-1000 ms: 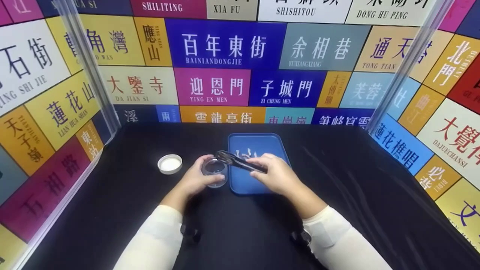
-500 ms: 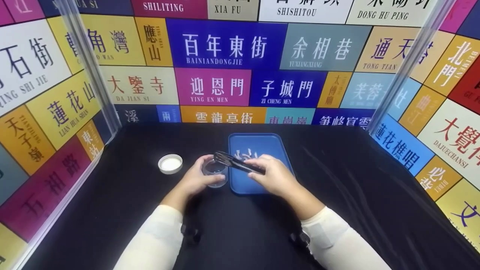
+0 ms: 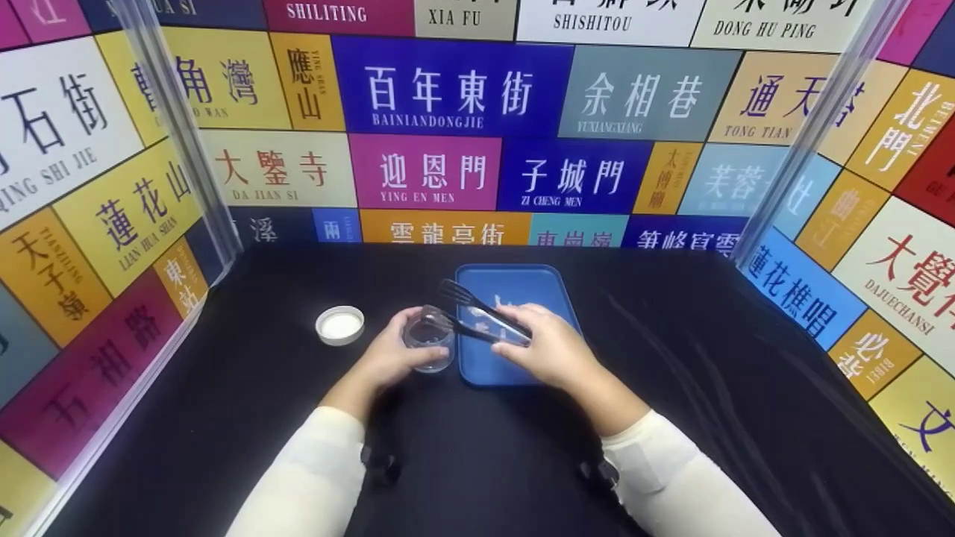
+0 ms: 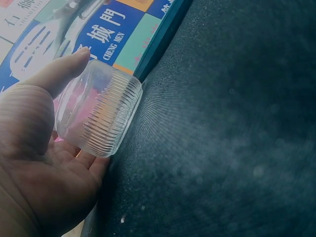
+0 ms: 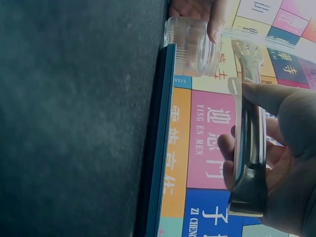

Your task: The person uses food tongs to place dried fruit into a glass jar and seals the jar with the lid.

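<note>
A clear jar [image 3: 431,361] without its lid stands left of the blue tray [image 3: 526,280]. My left hand [image 3: 386,349] grips it with thumb and fingers around its sides; the left wrist view shows the ribbed lower wall of the jar [image 4: 111,113]. In my right hand [image 3: 550,344] are tongs [image 5: 251,158], held between thumb and fingers. Their two arms are spread apart. One tip is over the jar's mouth, the other farther back, above the tray's left edge. No piece can be seen between the tips. Small whitish pieces [image 3: 498,300] lie on the tray, partly hidden by the tongs and right hand.
A white round lid [image 3: 340,326] lies on the black cloth [image 3: 477,455] to the left of the jar. Panels with printed signs [image 3: 448,89] enclose the table at the back and both sides, with clear corner posts [image 3: 186,134].
The tongs' arms, close together over the jar earlier, have spread apart, one tip swinging back and away. My left hand and the jar have stayed in place.
</note>
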The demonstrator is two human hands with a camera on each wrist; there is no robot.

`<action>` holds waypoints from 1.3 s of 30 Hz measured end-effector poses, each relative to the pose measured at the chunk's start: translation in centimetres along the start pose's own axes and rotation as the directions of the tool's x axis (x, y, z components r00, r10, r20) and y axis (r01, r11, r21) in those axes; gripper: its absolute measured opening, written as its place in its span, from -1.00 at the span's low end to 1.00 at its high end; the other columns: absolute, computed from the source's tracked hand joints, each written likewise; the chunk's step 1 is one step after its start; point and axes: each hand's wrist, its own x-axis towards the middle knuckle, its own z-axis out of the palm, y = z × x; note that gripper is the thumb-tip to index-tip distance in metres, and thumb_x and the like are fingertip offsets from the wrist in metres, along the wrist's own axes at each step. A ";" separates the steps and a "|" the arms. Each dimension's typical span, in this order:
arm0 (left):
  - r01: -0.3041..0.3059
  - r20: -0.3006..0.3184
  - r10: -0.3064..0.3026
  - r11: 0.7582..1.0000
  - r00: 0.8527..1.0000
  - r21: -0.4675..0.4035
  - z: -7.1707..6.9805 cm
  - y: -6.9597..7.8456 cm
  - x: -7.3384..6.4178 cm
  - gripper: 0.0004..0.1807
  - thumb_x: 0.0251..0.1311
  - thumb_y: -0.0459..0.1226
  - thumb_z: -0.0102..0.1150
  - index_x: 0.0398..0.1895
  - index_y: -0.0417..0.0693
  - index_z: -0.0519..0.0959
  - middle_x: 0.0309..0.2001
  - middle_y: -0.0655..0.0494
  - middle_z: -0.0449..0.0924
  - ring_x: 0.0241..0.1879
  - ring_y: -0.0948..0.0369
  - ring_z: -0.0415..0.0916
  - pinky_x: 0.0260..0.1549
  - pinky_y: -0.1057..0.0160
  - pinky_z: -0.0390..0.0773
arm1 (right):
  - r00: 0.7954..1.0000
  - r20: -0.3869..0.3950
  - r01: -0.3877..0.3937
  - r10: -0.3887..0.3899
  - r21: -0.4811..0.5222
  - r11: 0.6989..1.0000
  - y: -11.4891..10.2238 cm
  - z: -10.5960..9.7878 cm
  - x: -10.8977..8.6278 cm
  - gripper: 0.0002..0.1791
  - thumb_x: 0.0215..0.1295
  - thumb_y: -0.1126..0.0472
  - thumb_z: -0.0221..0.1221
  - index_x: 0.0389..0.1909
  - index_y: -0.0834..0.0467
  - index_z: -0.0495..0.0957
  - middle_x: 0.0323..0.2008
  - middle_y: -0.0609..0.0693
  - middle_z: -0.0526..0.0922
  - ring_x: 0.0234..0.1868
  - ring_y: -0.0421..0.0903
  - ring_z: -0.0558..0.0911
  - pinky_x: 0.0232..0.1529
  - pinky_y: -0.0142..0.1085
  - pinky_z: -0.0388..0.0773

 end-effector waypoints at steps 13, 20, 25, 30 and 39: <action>-0.020 0.011 0.020 0.999 1.000 -0.035 0.0 0.0 0.0 0.02 0.00 -0.16 0.70 0.56 -0.02 0.36 0.48 -0.09 0.51 0.45 -0.07 0.47 0.58 -0.11 0.30 | 0.991 0.002 -0.133 0.133 -0.053 0.990 3.1 -1.4 1.1 -0.30 0.37 -0.04 0.40 0.50 0.02 0.51 0.43 0.16 0.59 0.46 0.18 0.56 0.50 0.13 0.47; -0.011 0.004 0.011 1.000 1.000 -0.014 0.0 0.1 0.0 0.01 0.01 -0.12 0.70 0.55 0.02 0.36 0.45 -0.07 0.54 0.42 -0.06 0.49 0.57 -0.13 0.31 | 0.973 0.028 -0.228 0.230 -0.068 0.971 4.7 -1.8 1.4 -0.28 0.43 -0.05 0.36 0.55 0.03 0.44 0.51 0.21 0.49 0.55 0.24 0.44 0.59 0.20 0.33; -0.006 0.001 0.006 1.000 1.000 -0.005 0.0 0.1 -0.1 0.02 0.00 -0.11 0.71 0.55 0.04 0.37 0.43 -0.07 0.55 0.41 -0.07 0.50 0.56 -0.13 0.32 | 0.966 0.024 -0.253 0.256 -0.085 0.964 5.4 -1.9 1.6 -0.27 0.42 -0.04 0.36 0.55 0.06 0.44 0.50 0.25 0.49 0.55 0.27 0.44 0.60 0.20 0.32; -0.004 -0.004 0.004 1.000 1.000 -0.009 0.0 0.0 -0.1 0.01 0.00 -0.14 0.70 0.55 0.04 0.37 0.42 -0.08 0.56 0.40 -0.08 0.50 0.56 -0.11 0.33 | 0.958 0.042 -0.277 0.283 -0.113 0.954 6.2 -2.1 1.6 -0.26 0.44 -0.03 0.34 0.56 0.08 0.41 0.52 0.28 0.45 0.57 0.29 0.41 0.60 0.22 0.29; -0.007 -0.003 0.007 1.000 1.000 -0.012 0.0 -0.1 0.0 0.02 0.00 -0.14 0.71 0.55 0.02 0.37 0.43 -0.08 0.55 0.41 -0.07 0.51 0.56 -0.09 0.33 | 0.946 0.075 -0.303 0.317 -0.152 0.941 7.7 -2.1 1.7 -0.27 0.45 0.00 0.33 0.55 0.13 0.41 0.52 0.34 0.43 0.56 0.32 0.41 0.59 0.23 0.30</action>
